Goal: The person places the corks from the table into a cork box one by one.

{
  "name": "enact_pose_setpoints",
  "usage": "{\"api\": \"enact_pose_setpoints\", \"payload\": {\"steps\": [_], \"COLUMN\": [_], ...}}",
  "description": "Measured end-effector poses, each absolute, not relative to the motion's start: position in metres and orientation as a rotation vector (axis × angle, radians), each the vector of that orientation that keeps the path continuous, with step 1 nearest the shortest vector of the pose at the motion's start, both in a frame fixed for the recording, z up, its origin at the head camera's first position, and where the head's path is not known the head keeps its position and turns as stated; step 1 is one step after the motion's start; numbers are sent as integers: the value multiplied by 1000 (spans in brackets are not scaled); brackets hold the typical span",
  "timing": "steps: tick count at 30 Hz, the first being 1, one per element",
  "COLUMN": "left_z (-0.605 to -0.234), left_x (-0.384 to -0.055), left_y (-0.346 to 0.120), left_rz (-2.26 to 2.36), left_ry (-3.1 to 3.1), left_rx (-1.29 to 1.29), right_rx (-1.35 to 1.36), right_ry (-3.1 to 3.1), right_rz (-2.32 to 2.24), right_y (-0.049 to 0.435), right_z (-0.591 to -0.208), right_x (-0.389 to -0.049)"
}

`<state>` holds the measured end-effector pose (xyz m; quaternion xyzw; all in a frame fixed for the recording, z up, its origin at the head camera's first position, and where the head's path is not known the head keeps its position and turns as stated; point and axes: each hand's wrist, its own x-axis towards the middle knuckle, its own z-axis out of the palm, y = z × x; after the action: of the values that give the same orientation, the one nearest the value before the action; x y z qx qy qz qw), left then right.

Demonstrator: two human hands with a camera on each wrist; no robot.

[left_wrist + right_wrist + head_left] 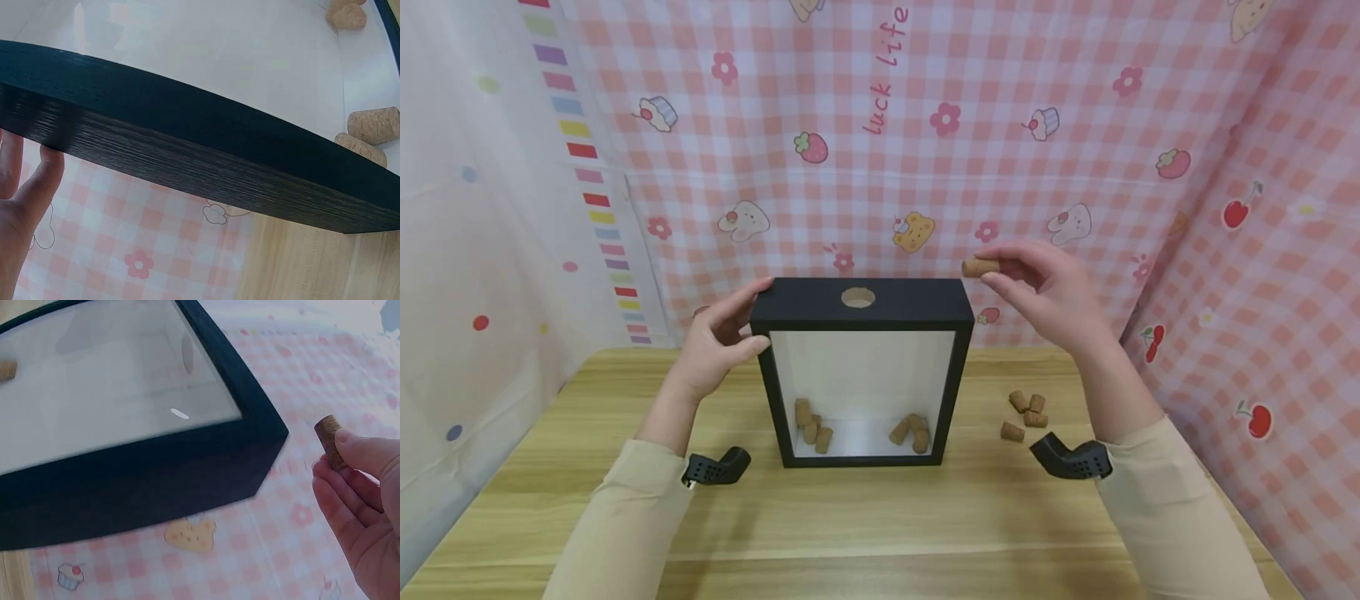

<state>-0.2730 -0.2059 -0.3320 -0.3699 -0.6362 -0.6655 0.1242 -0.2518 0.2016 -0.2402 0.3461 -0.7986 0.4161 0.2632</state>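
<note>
A black shadow box frame [862, 304] with a clear front and a round hole [858, 297] in its top stands upright on the wooden table. Several corks lie inside, in a left group [810, 425] and a right group [917, 429]. At the upper left corner of the frame, my left hand [711, 346] grips its side, thumb at the front edge and fingers toward the back. My right hand [1048, 292] pinches a cork [977, 267] between thumb and fingers, just beyond the frame's upper right corner. The right wrist view shows that cork [329, 440] tilted, one end pointing up.
Several loose corks [1026, 410] lie on the table [865, 533] to the right of the frame. A pink checked cloth [880, 150] hangs close behind, and more cloth [1240, 275] closes off the right side. Black wrist mounts [718, 467] sit on both forearms.
</note>
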Motion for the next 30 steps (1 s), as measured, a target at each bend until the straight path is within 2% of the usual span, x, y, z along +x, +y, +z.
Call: {"api": "enact_pose_setpoints", "payload": {"steps": [12,30], "left_z": [-332,-332], "left_x": [-272,-271], "left_y": [-206,-207], "left_rz": [-1917,-1899], "left_ry": [-1877,-1916], "left_rx": [-1053,-1015], "right_rx": [1268,1330], "right_ry": [-2151,-2325], "right_rz": [988,814], "right_y": [154,107], "right_z": [-230,-223], "right_x": [-261,-274]}}
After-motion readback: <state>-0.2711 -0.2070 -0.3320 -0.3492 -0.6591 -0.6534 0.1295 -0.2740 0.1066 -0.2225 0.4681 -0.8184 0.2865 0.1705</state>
